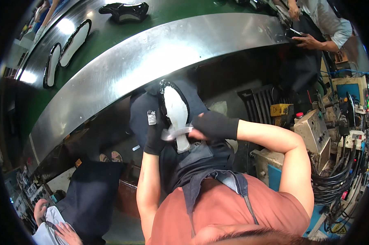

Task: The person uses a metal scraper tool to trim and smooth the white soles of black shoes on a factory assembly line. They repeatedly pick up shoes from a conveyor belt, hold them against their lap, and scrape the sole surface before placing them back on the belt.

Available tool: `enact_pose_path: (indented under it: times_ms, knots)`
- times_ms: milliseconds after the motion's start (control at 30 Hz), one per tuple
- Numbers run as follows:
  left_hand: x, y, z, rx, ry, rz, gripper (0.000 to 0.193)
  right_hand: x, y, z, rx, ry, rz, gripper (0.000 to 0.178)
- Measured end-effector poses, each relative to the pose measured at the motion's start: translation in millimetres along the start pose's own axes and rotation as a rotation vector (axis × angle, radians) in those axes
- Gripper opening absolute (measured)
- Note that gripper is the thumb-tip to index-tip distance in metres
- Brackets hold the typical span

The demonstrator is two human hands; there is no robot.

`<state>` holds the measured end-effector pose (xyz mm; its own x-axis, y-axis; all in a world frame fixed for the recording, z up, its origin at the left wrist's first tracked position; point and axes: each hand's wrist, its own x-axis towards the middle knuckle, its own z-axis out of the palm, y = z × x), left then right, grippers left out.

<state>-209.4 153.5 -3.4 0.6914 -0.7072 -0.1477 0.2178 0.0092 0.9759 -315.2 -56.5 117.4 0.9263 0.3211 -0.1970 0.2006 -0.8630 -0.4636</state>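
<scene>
A black shoe [175,104] lies sole up on my lap, over a dark apron, its white sole facing me and its toe pointing away. My left hand [154,136], in a black glove with silvery-white wrapping on a fingertip, is closed against the shoe's left side; its fingers are partly hidden. From the right, my right hand [212,125], also black-gloved, is closed on a pale, curved tool [177,132]. Motion blurs this tool, so its kind is unclear. It crosses above the narrow part of the sole, near the heel end; contact cannot be made out.
Ahead curves a metal table edge [192,34], with a green belt [172,7] carrying several black shoes [75,43]. A co-worker's hand [309,41] holds a dark shoe at far right. Machinery [313,128] and cables [335,185] stand right. Another person's hands [68,233] show lower left.
</scene>
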Motion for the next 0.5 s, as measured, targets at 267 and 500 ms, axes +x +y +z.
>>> enact_pose_path:
  times_ms: [267, 500]
  knots:
    - [11, -33, 30, -0.205, 0.44, -0.155, 0.053, -30, 32, -31, 0.317, -0.239, 0.244, 0.039]
    - [18, -14, 34, 0.379, 0.411, 0.093, 0.049, -12, 14, -73, 0.237, -0.239, 0.114, 0.046]
